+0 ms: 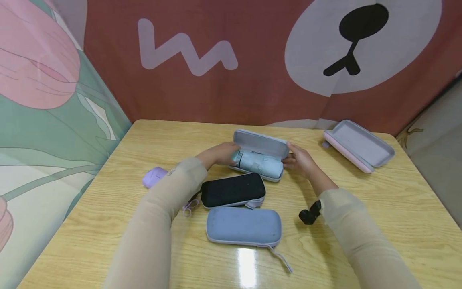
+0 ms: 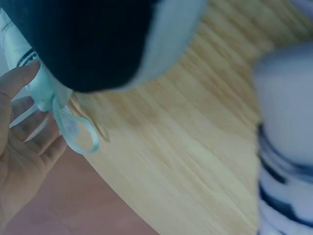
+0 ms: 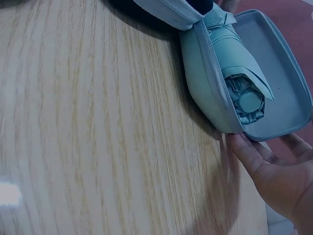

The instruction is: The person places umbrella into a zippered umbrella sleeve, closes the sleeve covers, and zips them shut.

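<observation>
Pinching the umbrella (image 1: 260, 162) with the left hand (image 1: 223, 153) in the open case (image 1: 258, 143), mid-frame, head view. Left wrist view: dangling a strap (image 2: 62, 128), upper left, liable to snag on closure! Right wrist: bracing the case, upper right, with loosely extended right hand (image 3: 279, 176), possibly tipping it through uneven pressure.

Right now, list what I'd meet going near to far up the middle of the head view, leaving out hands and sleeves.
Closed blue case → black case → open case with a rolled light-blue umbrella in it → reddish-brown backdrop.
</observation>
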`<move>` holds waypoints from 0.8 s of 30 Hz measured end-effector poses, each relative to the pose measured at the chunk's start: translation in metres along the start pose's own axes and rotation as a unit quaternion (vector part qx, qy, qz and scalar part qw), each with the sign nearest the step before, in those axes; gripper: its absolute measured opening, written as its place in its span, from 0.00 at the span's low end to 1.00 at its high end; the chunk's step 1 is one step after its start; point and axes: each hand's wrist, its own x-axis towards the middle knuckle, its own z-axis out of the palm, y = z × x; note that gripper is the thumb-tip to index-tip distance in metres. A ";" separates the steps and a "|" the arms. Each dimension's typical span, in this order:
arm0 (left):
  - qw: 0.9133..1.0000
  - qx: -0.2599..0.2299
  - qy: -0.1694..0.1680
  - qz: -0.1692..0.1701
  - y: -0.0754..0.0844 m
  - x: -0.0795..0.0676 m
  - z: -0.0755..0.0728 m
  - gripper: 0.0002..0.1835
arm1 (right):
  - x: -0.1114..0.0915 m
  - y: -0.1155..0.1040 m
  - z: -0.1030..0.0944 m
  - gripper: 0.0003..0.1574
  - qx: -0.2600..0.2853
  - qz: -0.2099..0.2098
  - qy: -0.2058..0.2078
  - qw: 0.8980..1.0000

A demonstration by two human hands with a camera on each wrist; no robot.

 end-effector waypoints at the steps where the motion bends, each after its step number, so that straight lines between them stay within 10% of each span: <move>1: 1.000 -0.010 0.002 -0.004 -0.001 -0.002 0.000 0.33 | -0.003 -0.002 0.003 0.52 0.001 -0.001 -0.001 1.000; 13: 0.998 -0.031 0.037 -0.045 -0.025 -0.026 0.008 0.33 | -0.020 -0.012 0.016 0.46 -0.002 0.023 -0.020 1.000; 19: 0.990 -0.038 0.054 -0.128 -0.036 -0.029 0.013 0.30 | -0.020 -0.012 0.015 0.47 0.006 0.021 -0.020 1.000; 24: 0.983 -0.063 0.128 -0.119 -0.097 0.018 0.063 0.16 | -0.013 -0.010 0.010 0.51 0.008 0.012 -0.018 1.000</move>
